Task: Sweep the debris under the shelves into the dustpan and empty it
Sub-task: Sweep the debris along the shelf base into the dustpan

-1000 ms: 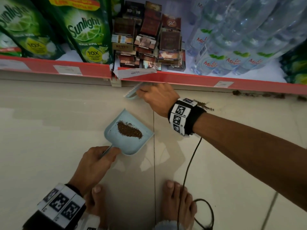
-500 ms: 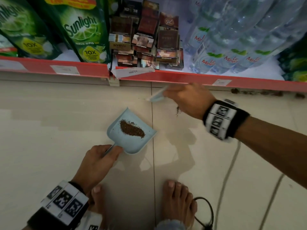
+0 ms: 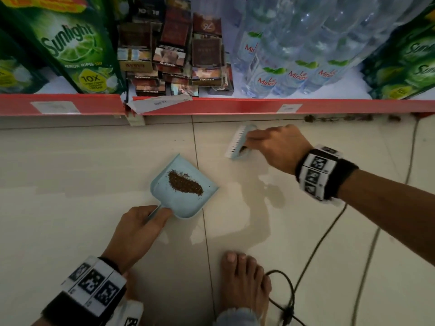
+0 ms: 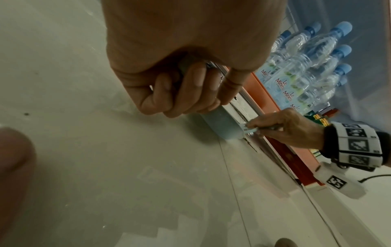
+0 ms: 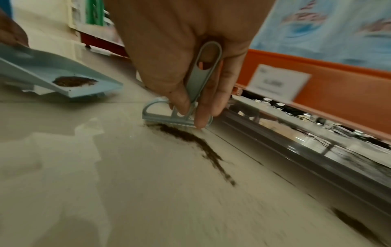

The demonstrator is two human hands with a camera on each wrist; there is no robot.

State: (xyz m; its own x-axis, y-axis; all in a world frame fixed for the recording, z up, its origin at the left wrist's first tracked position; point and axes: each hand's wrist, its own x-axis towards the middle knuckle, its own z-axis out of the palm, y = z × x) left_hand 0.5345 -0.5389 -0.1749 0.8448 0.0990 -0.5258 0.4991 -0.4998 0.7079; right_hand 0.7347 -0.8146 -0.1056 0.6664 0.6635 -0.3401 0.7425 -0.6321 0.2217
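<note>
A light blue dustpan point(image 3: 162, 184) lies on the pale floor tiles with a brown pile of debris point(image 3: 184, 183) inside it. My left hand point(image 3: 141, 228) grips its handle from below. To the right of the pan, my right hand point(image 3: 277, 147) holds a small light blue brush point(image 3: 236, 143), bristles down on the floor. In the right wrist view the brush point(image 5: 177, 117) sits at the head of a dark streak of debris point(image 5: 198, 147) trailing back toward the shelf base. More dark debris point(image 3: 339, 118) lines the gap under the red shelf edge point(image 3: 235, 105) at the right.
The bottom shelf holds green detergent pouches point(image 3: 77, 50), stacked cigarette packs point(image 3: 174, 57) and water bottles point(image 3: 294, 55). My bare foot point(image 3: 242, 281) stands on the tiles beside a black cable point(image 3: 317, 245). A loose price label point(image 3: 160, 103) hangs off the shelf edge.
My right hand went right along the shelf base, then came down and back left with the brush, dragging debris out onto the tile. The dustpan and my left hand stayed put.
</note>
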